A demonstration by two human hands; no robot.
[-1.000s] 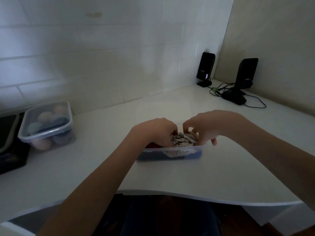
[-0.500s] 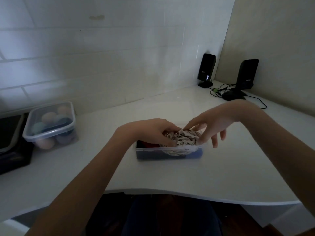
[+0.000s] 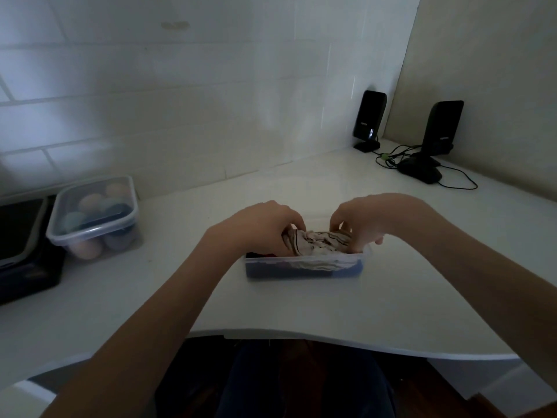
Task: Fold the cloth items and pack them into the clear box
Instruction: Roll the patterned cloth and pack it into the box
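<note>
Now both hands, left hand (image 3: pixel 265 226) and right hand (image 3: pixel 358 224), curl their fingers onto the pale striped crumpled cloth (image 3: pixel 319 244) inside the clear plastic box (image 3: pixel 304 268) on the white desk (image 3: pixel 391 282)

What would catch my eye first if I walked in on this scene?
Two bare hands, the left hand and right hand, meet mid-desk, gripping a striped cloth heaped in a clear box. At far left sits a lidded tub of pastel balls; two black speakers stand in the back corner.
</note>
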